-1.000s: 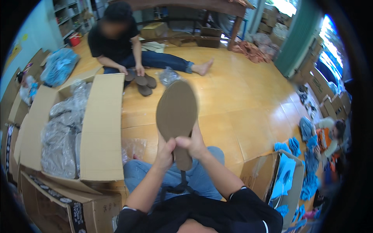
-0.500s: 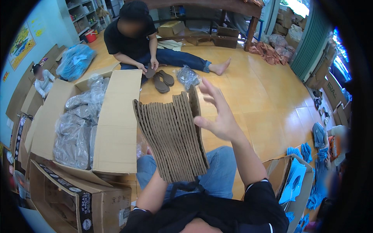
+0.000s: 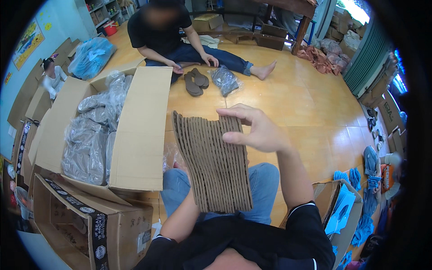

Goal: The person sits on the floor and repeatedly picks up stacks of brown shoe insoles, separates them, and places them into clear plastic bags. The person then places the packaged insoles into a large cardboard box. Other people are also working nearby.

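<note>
Upright in front of me is a thick stack of brown shoe soles, packed edge to edge. My left hand holds it from behind and below; the stack hides its fingers. At the stack's far right end, my right hand closes on the soles, thumb against the near side and fingers over the top end. Beyond it, several loose brown soles lie on the floor beside a clear plastic bag with dark contents.
To my left stands an open carton filled with plastic-wrapped brown soles; another carton lies nearer. A person sits on the floor opposite. On the right, a box holds blue sole-shaped pieces. Another person is at far left.
My right hand has closed onto the stack's end, and the outer sole that stuck up now lies level with the others. The person opposite has let go of a sole.
</note>
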Tool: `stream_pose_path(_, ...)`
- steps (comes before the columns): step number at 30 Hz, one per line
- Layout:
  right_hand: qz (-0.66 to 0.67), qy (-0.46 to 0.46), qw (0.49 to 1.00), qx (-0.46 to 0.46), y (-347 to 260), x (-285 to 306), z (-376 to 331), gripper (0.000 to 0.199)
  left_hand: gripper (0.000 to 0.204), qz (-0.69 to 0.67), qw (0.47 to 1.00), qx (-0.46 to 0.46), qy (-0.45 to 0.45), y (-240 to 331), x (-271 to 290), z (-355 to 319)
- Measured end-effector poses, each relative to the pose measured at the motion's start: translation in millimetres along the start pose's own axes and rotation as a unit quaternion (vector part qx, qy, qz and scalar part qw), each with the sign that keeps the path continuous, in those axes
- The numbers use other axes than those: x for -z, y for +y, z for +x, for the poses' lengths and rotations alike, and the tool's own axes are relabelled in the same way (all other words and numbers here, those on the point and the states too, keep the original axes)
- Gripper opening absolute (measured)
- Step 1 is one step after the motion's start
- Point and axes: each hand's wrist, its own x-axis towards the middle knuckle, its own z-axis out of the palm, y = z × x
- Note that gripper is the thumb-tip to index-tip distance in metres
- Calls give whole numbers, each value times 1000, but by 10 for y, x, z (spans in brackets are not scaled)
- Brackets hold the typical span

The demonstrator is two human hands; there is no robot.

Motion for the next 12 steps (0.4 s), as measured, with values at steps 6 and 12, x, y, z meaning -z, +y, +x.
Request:
stream_pose_path(6,-7,-94,995,29,-184,254,459,64,87,-182,972,67,-134,-62,47,-26)
stream_pose_path(12,-170,-317,933,23,-162,-137,782,83,90,-47,994,56,-83,-51,148,-20)
